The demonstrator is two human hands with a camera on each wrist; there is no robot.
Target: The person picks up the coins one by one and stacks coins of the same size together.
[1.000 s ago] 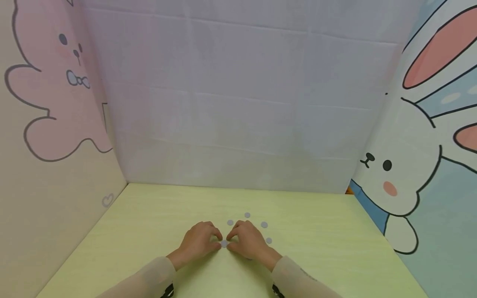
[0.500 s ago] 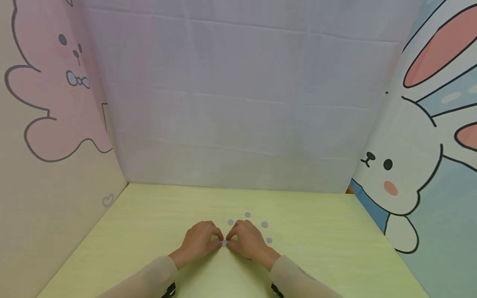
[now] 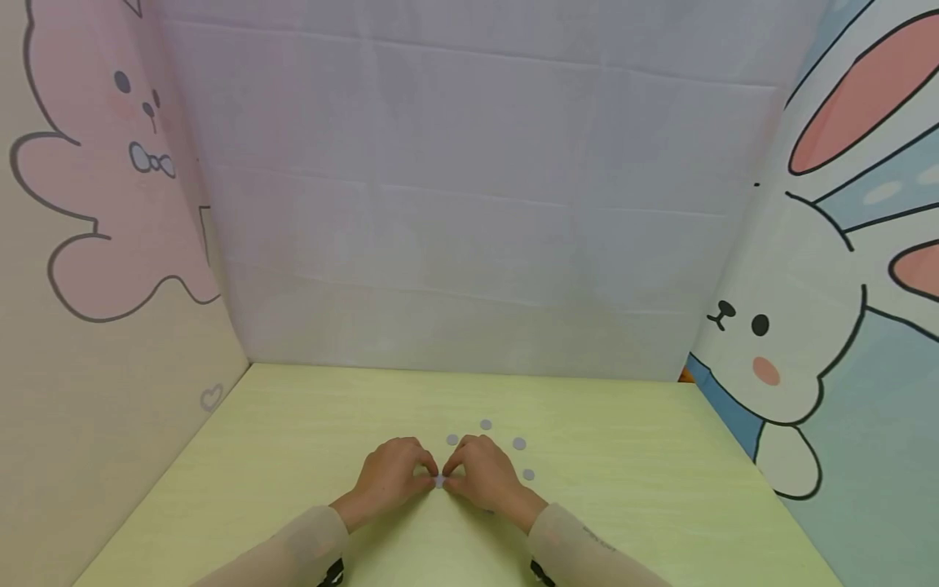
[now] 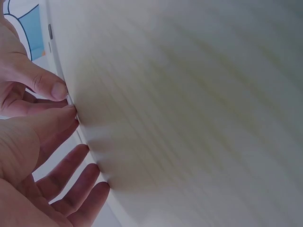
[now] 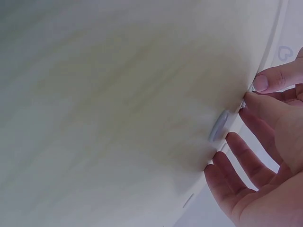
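Observation:
A small flat grey disc [image 3: 439,482] lies on the pale yellow table between my two hands. At its left edge, my left hand [image 3: 392,474] holds it with thumb and index fingertip. My right hand [image 3: 486,473] holds the right edge in the same way. The fingertips cover part of the disc. Both wrist views show the hands meeting low at the tabletop, the other fingers curved and touching the surface. Another grey disc [image 5: 219,126] lies beside the right hand's fingers in the right wrist view; in the head view that hand mostly hides it.
More grey discs sit beyond and right of the right hand: one [image 3: 451,439], one at the back [image 3: 486,425], and others [image 3: 519,443] to the right. The table [image 3: 315,408] is bounded by a white back sheet [image 3: 469,244] and printed side panels.
Both hands stay at the disc, the right one shifting very slightly left, so the gap between them looks a little narrower. The other discs keep their places.

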